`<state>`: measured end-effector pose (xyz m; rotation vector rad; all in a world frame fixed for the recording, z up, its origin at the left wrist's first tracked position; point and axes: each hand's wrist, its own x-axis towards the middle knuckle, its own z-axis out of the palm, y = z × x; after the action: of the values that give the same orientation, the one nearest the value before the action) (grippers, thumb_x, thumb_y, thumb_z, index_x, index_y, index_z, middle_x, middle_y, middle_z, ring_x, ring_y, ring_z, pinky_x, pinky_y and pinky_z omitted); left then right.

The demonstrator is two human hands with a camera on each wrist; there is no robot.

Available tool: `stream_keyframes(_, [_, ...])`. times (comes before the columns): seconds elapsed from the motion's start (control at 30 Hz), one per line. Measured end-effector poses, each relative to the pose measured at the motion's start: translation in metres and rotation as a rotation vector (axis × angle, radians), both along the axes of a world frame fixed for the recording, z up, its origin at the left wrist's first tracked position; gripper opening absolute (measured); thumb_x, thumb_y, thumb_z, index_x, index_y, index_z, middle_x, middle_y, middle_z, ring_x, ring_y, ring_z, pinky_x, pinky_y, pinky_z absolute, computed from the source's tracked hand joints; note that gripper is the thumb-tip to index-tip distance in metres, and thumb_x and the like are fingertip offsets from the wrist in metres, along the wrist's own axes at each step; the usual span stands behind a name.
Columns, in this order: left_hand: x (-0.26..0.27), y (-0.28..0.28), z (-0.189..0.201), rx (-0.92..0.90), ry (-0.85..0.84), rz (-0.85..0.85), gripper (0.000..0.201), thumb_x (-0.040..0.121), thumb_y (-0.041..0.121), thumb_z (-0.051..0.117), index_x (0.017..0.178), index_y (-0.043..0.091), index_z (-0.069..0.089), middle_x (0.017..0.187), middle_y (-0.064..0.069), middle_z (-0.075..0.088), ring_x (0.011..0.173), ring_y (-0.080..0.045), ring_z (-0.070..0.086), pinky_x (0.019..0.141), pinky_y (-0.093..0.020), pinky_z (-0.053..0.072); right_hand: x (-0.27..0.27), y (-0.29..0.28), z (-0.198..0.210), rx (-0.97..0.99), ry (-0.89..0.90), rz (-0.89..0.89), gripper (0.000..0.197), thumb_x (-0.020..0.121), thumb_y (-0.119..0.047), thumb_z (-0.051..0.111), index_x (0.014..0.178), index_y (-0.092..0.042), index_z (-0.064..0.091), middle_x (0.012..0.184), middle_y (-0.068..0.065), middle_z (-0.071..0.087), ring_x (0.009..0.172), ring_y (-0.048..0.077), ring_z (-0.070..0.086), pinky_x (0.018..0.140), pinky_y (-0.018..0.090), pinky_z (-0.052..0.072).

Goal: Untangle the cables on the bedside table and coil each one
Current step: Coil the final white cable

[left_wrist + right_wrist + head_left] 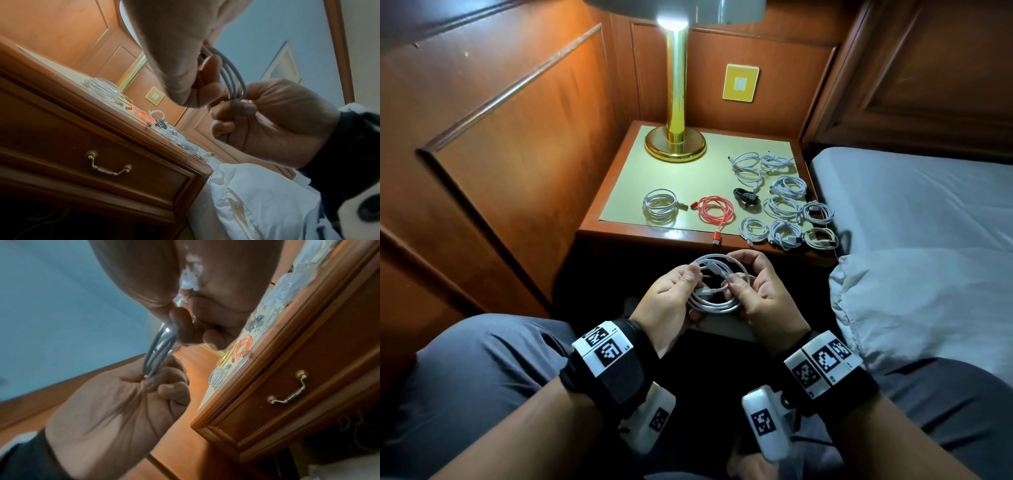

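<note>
In front of the bedside table (650, 235), both hands hold one white cable (717, 303) wound into a coil of a few loops. My left hand (688, 279) pinches the coil's left side, thumb on top. My right hand (739, 274) pinches its right side, where a connector end crosses the loops. The left wrist view shows the cable (232, 76) running between my left hand (207, 78) and right hand (267, 113). In the right wrist view the loops (158, 352) run from my right hand (185, 324) into the left hand (123, 402).
On the table's pale mat (688, 178) lie a white coil (660, 205), a red cable (715, 210), a black cable (745, 197) and several white coils (784, 205) at the right. A brass lamp (675, 137) stands at the back. A bed (911, 198) and pillow (928, 301) are right.
</note>
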<state>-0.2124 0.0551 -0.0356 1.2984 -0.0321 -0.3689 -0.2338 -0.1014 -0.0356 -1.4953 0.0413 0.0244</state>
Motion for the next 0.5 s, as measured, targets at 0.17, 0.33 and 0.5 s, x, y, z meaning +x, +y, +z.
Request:
stream_keyframes(0.17, [-0.0007,-0.0026,-0.0007,0.048,0.044,0.084,0.03,0.106,0.028,0.043,0.086,0.009,0.057,0.064,-0.004,0.052,0.051,-0.015,0.05,0.043,-0.025,0.042,-0.0017,0.0004,0.0011,-0.15,-0.077,0.069,0.035,0.101,0.001,0.046,0.118,-0.028,0.036,0.071,0.003,0.053,0.066,0.023,0.047,0.063,0.028,0.041])
stream_keyframes(0.33, [0.001,0.0007,-0.0014,0.11,-0.023,0.065,0.025,0.106,0.016,0.042,0.093,0.012,0.062,0.062,0.003,0.056,0.049,-0.007,0.052,0.041,-0.02,0.042,-0.0036,-0.0007,0.0002,-0.214,-0.143,0.1,0.019,0.099,-0.012,0.048,0.11,-0.026,0.042,0.069,0.001,0.052,0.061,0.022,0.044,0.058,0.03,0.039])
stream_keyframes(0.5, [0.0024,0.0036,0.0004,0.169,-0.097,0.027,0.026,0.107,0.013,0.041,0.094,0.011,0.063,0.059,0.007,0.06,0.049,-0.004,0.054,0.044,-0.016,0.042,-0.0042,-0.001,-0.0016,-0.236,-0.194,0.081,0.012,0.094,-0.019,0.051,0.105,-0.023,0.053,0.069,0.01,0.052,0.057,0.019,0.043,0.053,0.027,0.037])
